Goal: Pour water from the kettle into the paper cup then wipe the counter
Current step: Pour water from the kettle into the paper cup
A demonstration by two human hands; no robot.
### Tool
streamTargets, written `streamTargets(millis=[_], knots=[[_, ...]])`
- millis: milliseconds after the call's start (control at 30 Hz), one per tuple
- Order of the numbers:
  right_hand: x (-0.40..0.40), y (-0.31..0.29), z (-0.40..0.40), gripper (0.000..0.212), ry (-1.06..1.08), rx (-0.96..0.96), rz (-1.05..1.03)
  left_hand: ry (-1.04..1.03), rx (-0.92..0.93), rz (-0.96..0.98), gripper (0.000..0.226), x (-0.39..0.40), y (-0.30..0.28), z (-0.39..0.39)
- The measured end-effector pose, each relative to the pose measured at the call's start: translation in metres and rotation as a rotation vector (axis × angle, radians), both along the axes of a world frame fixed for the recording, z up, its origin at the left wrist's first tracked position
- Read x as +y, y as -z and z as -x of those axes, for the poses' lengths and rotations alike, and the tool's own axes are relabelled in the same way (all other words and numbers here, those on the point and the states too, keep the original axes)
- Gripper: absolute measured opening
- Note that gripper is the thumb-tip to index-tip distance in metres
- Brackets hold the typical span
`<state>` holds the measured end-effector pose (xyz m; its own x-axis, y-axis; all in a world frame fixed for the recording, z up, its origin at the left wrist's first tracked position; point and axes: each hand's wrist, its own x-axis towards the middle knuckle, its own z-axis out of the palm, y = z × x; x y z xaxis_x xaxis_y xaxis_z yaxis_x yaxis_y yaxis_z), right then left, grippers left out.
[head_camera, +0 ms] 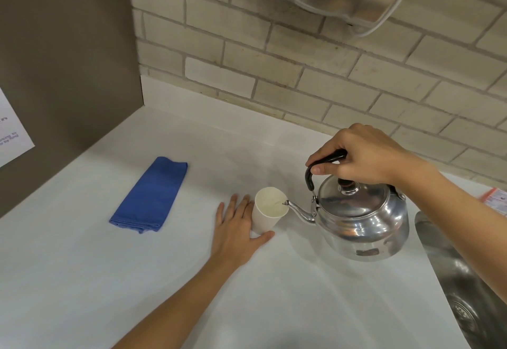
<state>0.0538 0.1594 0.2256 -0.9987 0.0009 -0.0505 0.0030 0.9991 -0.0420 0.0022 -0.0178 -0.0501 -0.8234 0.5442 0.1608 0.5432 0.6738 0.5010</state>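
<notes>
A shiny metal kettle [362, 219] with a black handle is tilted left, its spout tip over the rim of a white paper cup [267, 208]. My right hand [362, 156] is closed around the kettle's handle from above. My left hand [236, 228] lies on the white counter [137, 280], fingers and thumb cupped around the base of the paper cup. A folded blue cloth [152, 196] lies flat on the counter to the left of the cup, apart from both hands.
A steel sink [466, 293] drops away at the right edge of the counter. A brick-tile wall [301, 74] runs along the back and a brown panel [68, 74] closes the left side. An orange packet [493, 197] lies at far right.
</notes>
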Motion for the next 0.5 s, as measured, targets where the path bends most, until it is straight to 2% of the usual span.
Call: streamTargets(millis=[500], knots=[[-0.0010,-0.0006,-0.0003,0.017,0.005,0.000,-0.008,-0.003,0.020,-0.007,0.093,0.0007,0.0025,0.0010]])
